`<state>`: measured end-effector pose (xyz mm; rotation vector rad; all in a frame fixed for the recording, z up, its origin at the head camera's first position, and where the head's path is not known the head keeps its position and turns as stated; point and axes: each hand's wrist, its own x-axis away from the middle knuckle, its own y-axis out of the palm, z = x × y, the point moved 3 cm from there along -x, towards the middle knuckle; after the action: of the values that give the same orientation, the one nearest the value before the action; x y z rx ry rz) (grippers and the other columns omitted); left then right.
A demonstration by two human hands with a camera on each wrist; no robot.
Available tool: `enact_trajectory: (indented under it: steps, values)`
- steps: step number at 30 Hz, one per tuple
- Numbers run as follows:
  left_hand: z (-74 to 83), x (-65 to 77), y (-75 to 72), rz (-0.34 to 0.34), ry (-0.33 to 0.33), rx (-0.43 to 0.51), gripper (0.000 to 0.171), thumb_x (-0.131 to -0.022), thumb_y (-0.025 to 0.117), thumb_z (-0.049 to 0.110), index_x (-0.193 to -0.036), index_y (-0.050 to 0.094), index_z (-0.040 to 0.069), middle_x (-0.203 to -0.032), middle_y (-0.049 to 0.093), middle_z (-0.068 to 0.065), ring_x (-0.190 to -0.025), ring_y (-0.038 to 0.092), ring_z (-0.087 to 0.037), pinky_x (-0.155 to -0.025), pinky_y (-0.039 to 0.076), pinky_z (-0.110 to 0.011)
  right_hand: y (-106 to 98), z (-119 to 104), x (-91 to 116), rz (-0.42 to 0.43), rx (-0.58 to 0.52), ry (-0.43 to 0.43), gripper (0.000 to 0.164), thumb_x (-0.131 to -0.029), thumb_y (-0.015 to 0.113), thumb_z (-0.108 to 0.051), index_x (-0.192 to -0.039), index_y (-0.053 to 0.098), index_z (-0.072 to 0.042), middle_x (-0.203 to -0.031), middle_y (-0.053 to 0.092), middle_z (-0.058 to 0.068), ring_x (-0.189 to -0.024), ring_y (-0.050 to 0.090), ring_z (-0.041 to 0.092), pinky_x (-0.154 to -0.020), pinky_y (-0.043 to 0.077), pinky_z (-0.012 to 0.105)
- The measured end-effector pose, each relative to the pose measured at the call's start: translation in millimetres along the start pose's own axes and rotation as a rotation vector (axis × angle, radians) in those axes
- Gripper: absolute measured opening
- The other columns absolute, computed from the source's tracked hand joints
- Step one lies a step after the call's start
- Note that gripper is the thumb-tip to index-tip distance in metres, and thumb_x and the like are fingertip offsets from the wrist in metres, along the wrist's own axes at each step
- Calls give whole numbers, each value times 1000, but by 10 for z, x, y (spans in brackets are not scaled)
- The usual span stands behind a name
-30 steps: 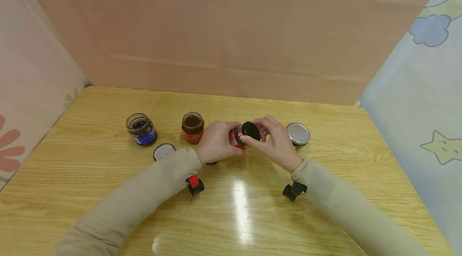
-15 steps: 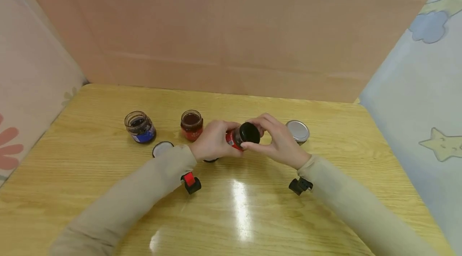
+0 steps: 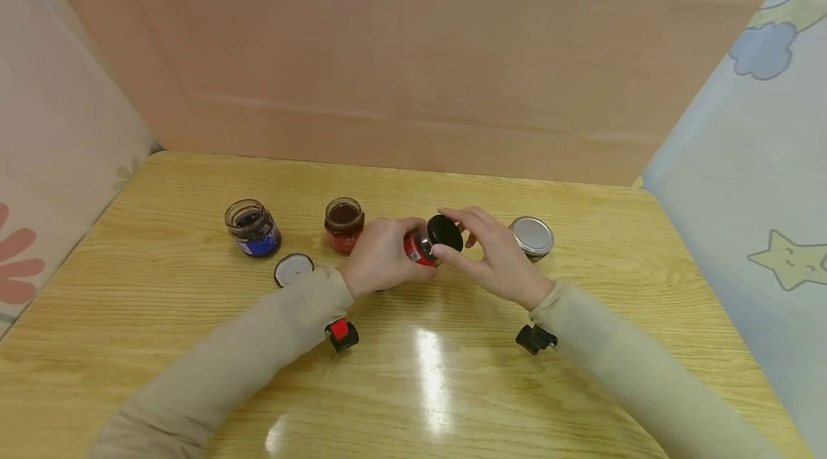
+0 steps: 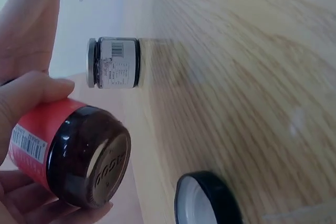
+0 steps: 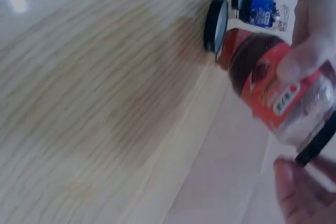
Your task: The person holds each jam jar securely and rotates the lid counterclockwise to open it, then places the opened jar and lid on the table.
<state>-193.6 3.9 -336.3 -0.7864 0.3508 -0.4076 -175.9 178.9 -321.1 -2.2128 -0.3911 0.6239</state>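
My left hand (image 3: 384, 254) grips a jar (image 4: 89, 156) with a red label and dark contents, its fingers and thumb round the body. The jar is tilted, with its base toward the left wrist camera. A black lid (image 3: 446, 231) sits over its mouth, on the right-hand side. My right hand (image 3: 494, 258) holds this lid at its edge between thumb and fingers; the right wrist view shows fingertips (image 5: 286, 174) against the rim. Whether the lid is fully seated cannot be told. Both hands are above the table.
Uncapped jars stand to the left, one blue-labelled (image 3: 260, 242) and one red-labelled (image 3: 345, 236). A black-rimmed lid (image 3: 293, 269) lies with its pale inside up; another lid (image 4: 202, 203) lies under my left hand. A silver-lidded jar (image 3: 533, 236) stands right. Walls border the wooden table (image 3: 362, 401).
The right thumb and fingers have shifted about the black lid, and its tilt has altered slightly. My left hand keeps hold of the jar in nearly the same place.
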Motion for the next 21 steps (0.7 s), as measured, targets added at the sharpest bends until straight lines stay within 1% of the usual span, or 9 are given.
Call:
enact_trajectory:
  steps: [3, 5, 7, 9, 15, 21]
  values:
    - [21, 3, -3, 35, -16, -32, 50, -68, 84, 29, -110, 66, 9, -88, 70, -2, -75, 63, -13, -67, 52, -26, -9, -27, -14, 26, 24, 84, 49, -90, 65, -37, -129, 57, -8, -107, 61, 4, -84, 55, 15, -71, 50, 36]
    - [33, 5, -5, 49, -24, -47, 52, -68, 85, 30, -111, 66, 8, -90, 70, -3, -76, 64, -14, -68, 52, -27, -23, -52, -23, 47, 53, 142, 48, -90, 65, -41, -123, 61, -7, -98, 60, 4, -78, 55, 16, -67, 49, 35]
    - [41, 8, -6, 60, -24, -65, 51, -68, 85, 31, -110, 66, 9, -90, 70, -3, -77, 65, -15, -69, 53, -28, -35, -73, -32, 59, 84, 187, 47, -88, 66, -44, -117, 64, -7, -91, 58, 3, -74, 54, 17, -63, 47, 32]
    - [47, 14, -7, 69, -21, -84, 49, -69, 85, 31, -108, 66, 9, -91, 70, -3, -78, 66, -16, -70, 54, -29, -45, -98, -43, 67, 110, 208, 47, -87, 67, -45, -113, 65, -6, -86, 58, 3, -71, 53, 17, -61, 44, 29]
    - [64, 32, -3, 70, -6, -108, 43, -70, 84, 29, -103, 65, 9, -89, 70, -3, -76, 65, -14, -69, 54, -27, -70, -148, -81, 47, 119, 247, 49, -86, 67, -50, -106, 67, -6, -84, 63, 3, -67, 55, 13, -60, 47, 28]
    - [55, 44, 6, 76, 1, -102, 42, -69, 85, 29, -101, 65, 10, -88, 70, -2, -76, 65, -14, -68, 54, -27, -77, -146, -106, 14, 88, 299, 51, -83, 69, -50, -106, 68, -4, -88, 67, 6, -73, 61, 15, -66, 52, 31]
